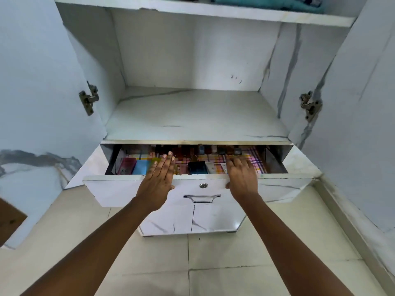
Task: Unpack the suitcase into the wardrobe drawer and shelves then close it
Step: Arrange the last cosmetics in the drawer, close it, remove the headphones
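- My left hand [157, 180] lies across the top edge of the drawer front [119, 189], fingers straight and together, reaching over the edge into the drawer [275, 161]. It holds nothing.
- My right hand [242, 178] rests on the same edge, to the right of the lock [203, 185]. Its fingers are spread and bent down into the drawer, and the thumb hooks over the front face. The fingertips are blurred, so I cannot tell whether they touch anything inside.
- The drawer is part-way out of the wardrobe, under the lower shelf [196, 116], and the metal handle [202, 198] sits on its front between my two wrists, below them.
- Inside the drawer, beyond my left fingertips, a row of small dark bottles [192, 150] stands along the back.
- Just left of my left hand lie a pink box [127, 166] and a blue box [141, 167], side by side.
- Between my hands lies a dark blue box [197, 167], with a white box [213, 167] beside it, close to my right hand.
- A plaid liner [254, 159] shows on the drawer floor past my right hand.
- Both wardrobe doors stand open; the left hinge [89, 99] and right hinge [310, 105] show.
- Folded teal cloth [267, 3] lies on the upper shelf [213, 12].
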